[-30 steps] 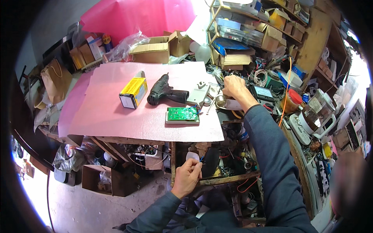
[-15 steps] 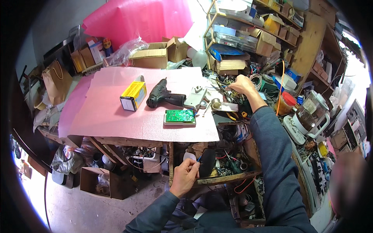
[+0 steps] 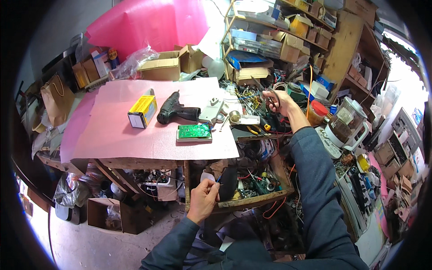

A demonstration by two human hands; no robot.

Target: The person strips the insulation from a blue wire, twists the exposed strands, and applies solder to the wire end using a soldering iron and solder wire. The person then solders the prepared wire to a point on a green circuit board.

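Observation:
My left hand (image 3: 203, 201) is pinched over the open drawer, with a thin blue wire (image 3: 219, 179) showing at its fingertips. Over the cluttered back right of the bench, my right hand (image 3: 281, 104) grips dark-handled scissors (image 3: 272, 95); their blades point up and to the left. A green circuit board (image 3: 193, 131) in a pale casing lies near the front of the pink sheet (image 3: 112, 146). Behind it rests a light grey casing (image 3: 211, 110). To its left are a black cordless drill (image 3: 173, 109) and a yellow-and-black box (image 3: 142, 111).
The wooden drawer (image 3: 252, 203) below the bench holds tools and loose parts. A small metal cup (image 3: 235, 116) and yellow-handled pliers (image 3: 254, 130) lie right of the sheet. Farther right stand a red-lidded jar (image 3: 317, 112) and a glass coffee pot (image 3: 345, 122). An orange cord (image 3: 310, 92) hangs nearby.
My right hand has come up out of the clutter with the scissors in it. The view has shifted slightly to the right. My left hand keeps its pinch over the drawer.

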